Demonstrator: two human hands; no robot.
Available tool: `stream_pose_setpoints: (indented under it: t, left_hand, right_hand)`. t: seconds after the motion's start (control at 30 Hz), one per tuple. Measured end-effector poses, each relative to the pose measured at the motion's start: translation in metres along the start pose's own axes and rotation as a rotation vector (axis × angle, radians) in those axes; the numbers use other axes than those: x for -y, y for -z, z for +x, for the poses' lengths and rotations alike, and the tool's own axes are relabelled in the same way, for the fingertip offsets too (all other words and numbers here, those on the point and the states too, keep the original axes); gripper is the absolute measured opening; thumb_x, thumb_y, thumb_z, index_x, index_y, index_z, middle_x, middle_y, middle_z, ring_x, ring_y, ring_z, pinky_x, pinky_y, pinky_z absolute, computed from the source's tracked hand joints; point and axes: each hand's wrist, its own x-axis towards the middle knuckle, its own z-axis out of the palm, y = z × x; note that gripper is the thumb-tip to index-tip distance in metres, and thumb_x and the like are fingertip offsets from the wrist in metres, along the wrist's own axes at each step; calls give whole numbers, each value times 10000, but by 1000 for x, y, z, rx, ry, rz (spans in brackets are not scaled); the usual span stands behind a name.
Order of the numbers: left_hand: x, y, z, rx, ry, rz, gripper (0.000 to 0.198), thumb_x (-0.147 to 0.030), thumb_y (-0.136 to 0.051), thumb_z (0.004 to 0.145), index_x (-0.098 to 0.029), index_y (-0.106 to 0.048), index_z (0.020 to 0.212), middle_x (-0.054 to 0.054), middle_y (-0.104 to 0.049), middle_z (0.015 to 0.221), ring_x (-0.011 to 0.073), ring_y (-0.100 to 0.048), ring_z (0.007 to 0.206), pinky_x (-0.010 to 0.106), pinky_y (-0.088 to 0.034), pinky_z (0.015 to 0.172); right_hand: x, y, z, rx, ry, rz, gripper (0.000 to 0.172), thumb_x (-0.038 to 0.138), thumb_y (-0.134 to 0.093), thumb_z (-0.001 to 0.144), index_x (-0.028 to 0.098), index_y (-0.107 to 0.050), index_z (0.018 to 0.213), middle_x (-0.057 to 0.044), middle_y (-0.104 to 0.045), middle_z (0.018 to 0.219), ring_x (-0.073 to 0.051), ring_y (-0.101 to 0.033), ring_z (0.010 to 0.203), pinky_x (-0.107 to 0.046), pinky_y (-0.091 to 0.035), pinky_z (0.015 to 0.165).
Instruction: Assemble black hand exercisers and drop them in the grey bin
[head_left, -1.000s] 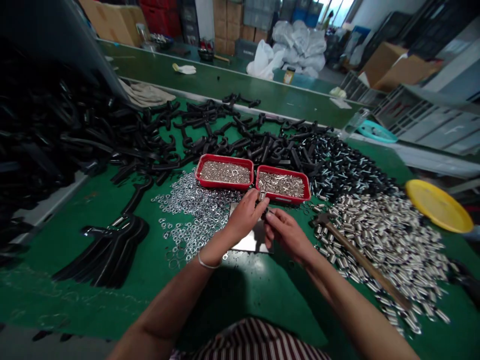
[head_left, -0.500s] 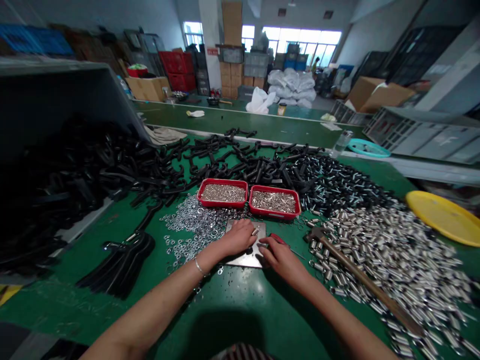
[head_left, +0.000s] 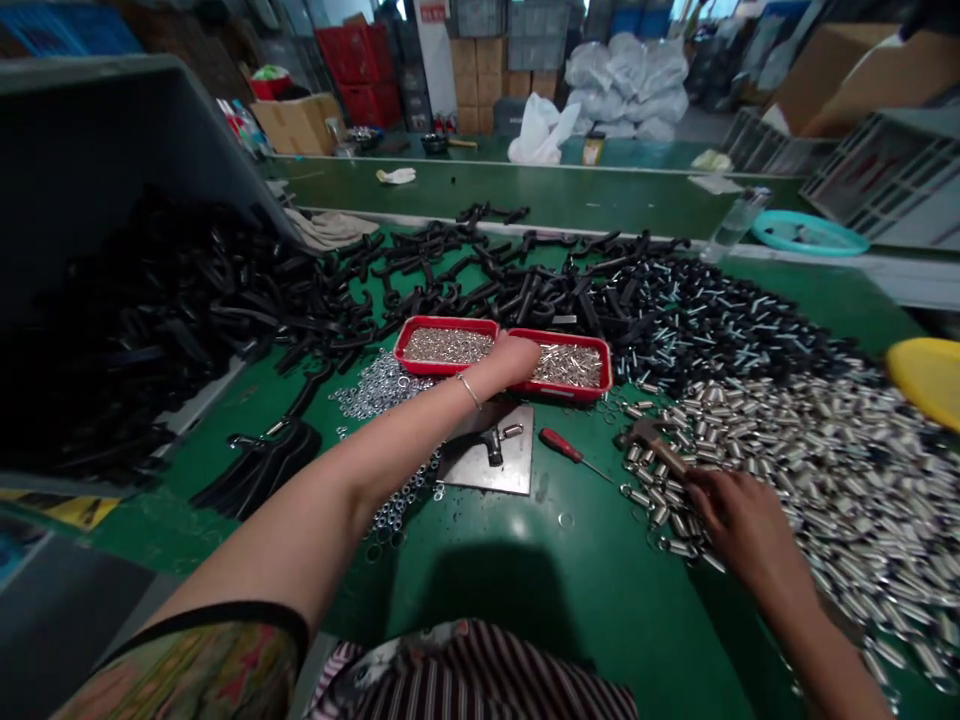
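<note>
My left hand (head_left: 519, 358) reaches over the inner end of the right red tray (head_left: 556, 393), which holds small metal pins. Its fingers are hidden behind the hand. My right hand (head_left: 742, 515) is closed round the wooden handle of a hammer (head_left: 660, 444), whose head rests by the heap of metal springs (head_left: 757, 430). Below my left forearm, a metal plate (head_left: 487, 480) carries a black part (head_left: 491, 445) with a spring (head_left: 512, 431) at its end. A red-handled screwdriver (head_left: 561, 444) lies right of the plate.
Left of the right tray stands another red tray (head_left: 420, 367) of small parts. Loose metal rings (head_left: 371, 385) lie before it. Black parts (head_left: 442, 265) cover the back, with black-and-silver pieces (head_left: 697, 310) at right. A stack of black parts (head_left: 262, 465) and a grey bin (head_left: 217, 140) are at left.
My left hand has left the plate and moved up to the right tray. My right hand has moved right, onto the hammer handle. The view has tilted down.
</note>
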Motion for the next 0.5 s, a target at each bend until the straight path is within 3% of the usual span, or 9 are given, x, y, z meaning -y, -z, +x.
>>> stream_pose_setpoints:
  t: [0.1, 0.2, 0.37, 0.5]
  left_hand:
    - [3, 2, -7, -65, 1, -45, 112, -135, -607, 825, -112, -710, 862, 140, -724, 948, 284, -639, 981, 474, -354, 1012]
    - [7, 6, -23, -153, -11, -125, 180, -134, -536, 878, -127, -671, 998, 102, -710, 1000, 220, -636, 954, 365, -446, 913]
    - [23, 3, -86, -284, -183, -477, 261, -142, -533, 902, -196, -664, 1121, 64, -685, 1054, 194, -618, 1014, 344, -472, 934]
    - [37, -6, -136, -220, 36, -758, 153, -215, -603, 871, -184, -707, 979, 46, -722, 942, 182, -665, 872, 312, -508, 822]
  right_hand:
    - [-6, -3, -4, 4, -9, -101, 412, 407, -378, 979, 140, -626, 1172, -172, -645, 950, -308, -587, 832, -451, -456, 776]
    - [-8, -5, 3, 78, -38, -47, 403, 410, -388, 970, 138, -605, 1173, -157, -622, 912, -284, -586, 801, -393, -462, 712]
    - [-20, -3, 27, 308, -103, 154, 335, 480, -489, 903, 176, -595, 998, -128, -647, 913, -250, -613, 758, -357, -467, 668]
    - [-21, 6, 51, 524, -230, 436, 390, 554, -580, 837, 184, -592, 963, -81, -681, 829, -223, -629, 694, -331, -488, 622]
